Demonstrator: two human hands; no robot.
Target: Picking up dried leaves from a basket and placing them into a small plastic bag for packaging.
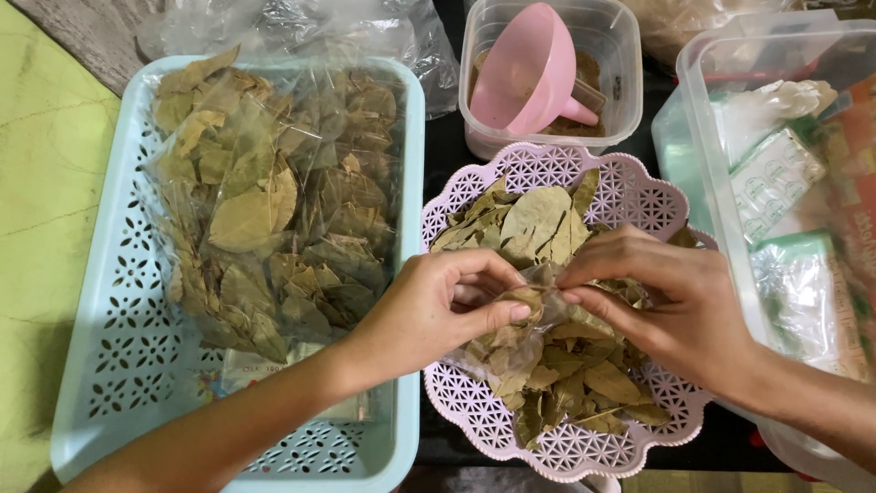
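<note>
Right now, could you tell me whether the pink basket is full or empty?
Partly full: the pink basket holds loose dried leaves, with bare lattice showing around its rim.

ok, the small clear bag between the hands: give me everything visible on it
The small clear bag is thin, crinkled transparent plastic, partly filled with dried brownish-green leaves. It lies tilted over the loose leaves in the pink lattice basket, mouth up toward the hands. The left hand pinches one side of the mouth, the right hand the other, fingertips nearly meeting. Whether the mouth is open or closed cannot be told.
</note>
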